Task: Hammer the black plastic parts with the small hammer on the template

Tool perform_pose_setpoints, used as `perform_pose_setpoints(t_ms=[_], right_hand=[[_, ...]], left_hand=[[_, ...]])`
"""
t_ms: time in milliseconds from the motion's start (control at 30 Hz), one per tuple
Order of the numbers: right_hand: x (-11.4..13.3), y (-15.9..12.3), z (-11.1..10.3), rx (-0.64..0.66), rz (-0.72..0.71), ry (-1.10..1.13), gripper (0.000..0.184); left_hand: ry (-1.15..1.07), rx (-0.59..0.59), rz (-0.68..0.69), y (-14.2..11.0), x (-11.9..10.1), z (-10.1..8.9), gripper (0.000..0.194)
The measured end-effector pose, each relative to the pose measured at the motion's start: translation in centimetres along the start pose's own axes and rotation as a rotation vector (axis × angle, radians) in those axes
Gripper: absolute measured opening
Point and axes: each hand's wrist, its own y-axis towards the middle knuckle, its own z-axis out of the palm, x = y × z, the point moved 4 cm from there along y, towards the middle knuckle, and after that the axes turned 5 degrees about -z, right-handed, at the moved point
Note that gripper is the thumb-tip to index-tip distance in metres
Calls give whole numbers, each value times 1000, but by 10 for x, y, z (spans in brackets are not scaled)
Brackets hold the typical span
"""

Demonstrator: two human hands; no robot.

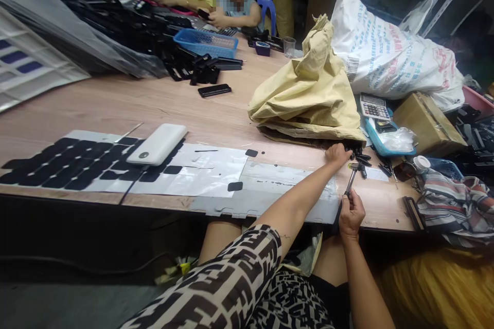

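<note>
Right hand (352,214) gripping hammer (350,183) near yellow sack (309,95); probs stiff, head-heavy, best by handle (338,215). Left hand (337,155) by sack, grip unclear.

Holds a hammer (351,181) in the right hand (352,217), and has the left hand (336,154) beside little black pieces (361,159) near the yellow sack (309,95) on the surface (173,100).

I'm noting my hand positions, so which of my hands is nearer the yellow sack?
Left: your left hand is right by the lower edge of the sack. Your right hand is farther off, near the table's front edge, holding a tool.
</note>
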Motion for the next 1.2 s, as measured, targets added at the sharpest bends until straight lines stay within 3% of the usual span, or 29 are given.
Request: perform_pose_setpoints(t_ms=[200,333,500,667,933,1200], right_hand=[[0,0,1,33,-13,-26,43],[-1,1,1,38,-8,-22,43],[2,3,1,40,10,-39,45],[12,6,2,69,4,-42,44],[25,3,5,235,-36,-29,44],[61,-14,14,461,-285,-89,36]], left_hand=[[12,19,58,-11,20,-6,25],[-9,22,178,-32,50,-34,16],[-95,65,285,-64,109,-85,16],[-57,51,494,-92,154,-101,14],[-63,-2,570,-91,161,-93,18],[-184,30,528,-88,165,-98,21]])
